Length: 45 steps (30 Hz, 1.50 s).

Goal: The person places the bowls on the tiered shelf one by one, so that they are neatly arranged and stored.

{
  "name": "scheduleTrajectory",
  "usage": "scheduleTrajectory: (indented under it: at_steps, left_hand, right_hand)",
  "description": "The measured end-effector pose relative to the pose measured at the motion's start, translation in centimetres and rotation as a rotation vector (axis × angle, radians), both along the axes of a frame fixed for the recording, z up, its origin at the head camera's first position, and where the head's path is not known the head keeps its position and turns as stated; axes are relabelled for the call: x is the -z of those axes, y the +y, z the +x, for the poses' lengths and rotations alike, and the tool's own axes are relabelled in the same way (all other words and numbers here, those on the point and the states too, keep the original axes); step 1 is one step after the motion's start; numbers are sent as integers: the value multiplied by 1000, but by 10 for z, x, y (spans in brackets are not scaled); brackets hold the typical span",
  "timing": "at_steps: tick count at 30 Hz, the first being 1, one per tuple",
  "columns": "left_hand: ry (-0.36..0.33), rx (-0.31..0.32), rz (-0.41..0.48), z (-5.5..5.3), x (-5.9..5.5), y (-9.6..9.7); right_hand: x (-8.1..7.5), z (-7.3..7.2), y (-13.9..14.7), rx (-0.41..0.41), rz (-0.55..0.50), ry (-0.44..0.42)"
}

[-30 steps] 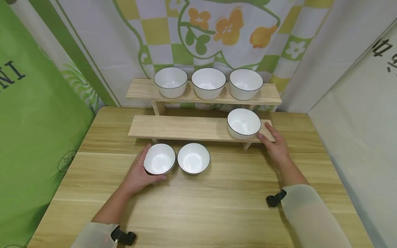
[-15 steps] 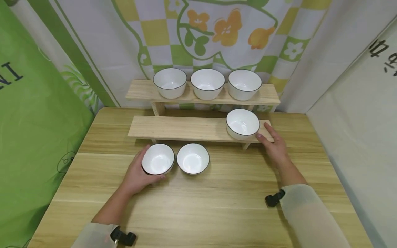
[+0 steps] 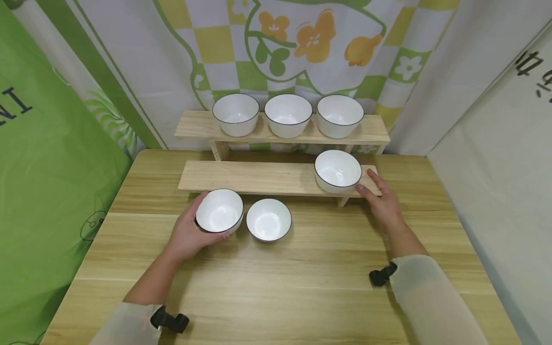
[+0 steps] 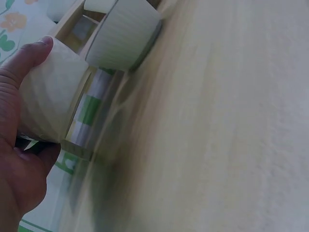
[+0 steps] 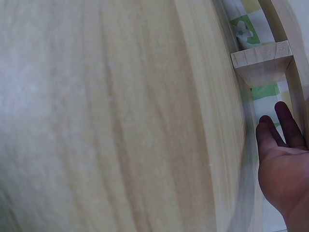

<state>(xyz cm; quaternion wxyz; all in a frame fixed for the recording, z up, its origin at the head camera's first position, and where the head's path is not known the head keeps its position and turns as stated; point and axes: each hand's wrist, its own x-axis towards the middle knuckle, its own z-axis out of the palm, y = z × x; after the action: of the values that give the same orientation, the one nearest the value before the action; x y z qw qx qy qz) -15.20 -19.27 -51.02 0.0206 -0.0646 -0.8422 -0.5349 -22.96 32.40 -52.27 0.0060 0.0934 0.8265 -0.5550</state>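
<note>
In the head view, my left hand [image 3: 189, 233] grips a white bowl [image 3: 220, 211] with a thin dark rim, thumb in front and fingers around its far left side. The left wrist view shows this bowl [image 4: 53, 89] raised off the tabletop, near the front edge of the lower wooden shelf [image 3: 250, 177]. A second white bowl [image 3: 269, 220] stands on the table just to its right. My right hand [image 3: 385, 206] rests at the lower shelf's right end, fingers fairly straight, thumb close to another bowl [image 3: 338, 170]; whether it touches that bowl I cannot tell.
Behind, a higher wooden shelf [image 3: 194, 124] carries three similar bowls: left [image 3: 236, 115], middle [image 3: 288, 116] and right [image 3: 340, 116]. Both shelves stand on a wooden table [image 3: 302, 287]. A patterned curtain [image 3: 215, 43] hangs at the back, with a green cloth [image 3: 43, 167] on the left.
My left hand has lifted its bowl from beside the second one, up and toward the lower shelf. The right hand and the other bowls stay in place.
</note>
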Motion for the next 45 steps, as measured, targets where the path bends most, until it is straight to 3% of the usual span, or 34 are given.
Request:
scheduleTrajectory:
  at_steps: [17,25,45]
  left_hand:
    - [26,34,-19,-22,-37,19]
    - [21,35,-61,-41,-37,31]
    - [8,94,-13,-76,-34,69]
  right_hand:
    - [2,-1,-1,10,-38,16]
    - [1,1,-2,16,-57,33]
    - [2,0,-3,40,-107,25]
